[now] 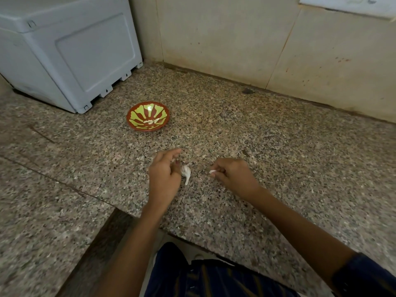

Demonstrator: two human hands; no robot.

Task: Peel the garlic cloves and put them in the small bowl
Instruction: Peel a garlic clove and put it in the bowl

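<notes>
Right hand [231, 176] pinches garlic bit [212, 171]; bulb [186, 171] beside left hand [164, 174].

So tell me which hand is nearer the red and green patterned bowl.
Left. The left hand is just below the red and green patterned bowl, fingertips pointing toward it; the right hand sits farther off, lower right.

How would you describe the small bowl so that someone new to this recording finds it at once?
Start at the large grey-white appliance standing at the back left of the speckled granite counter. Just in front of its right corner, beyond both hands, sits the small bowl. It is the only dish there: shallow, with a red-brown rim, yellow-green petal shapes inside, and a few peeled garlic cloves lying in it.
</notes>
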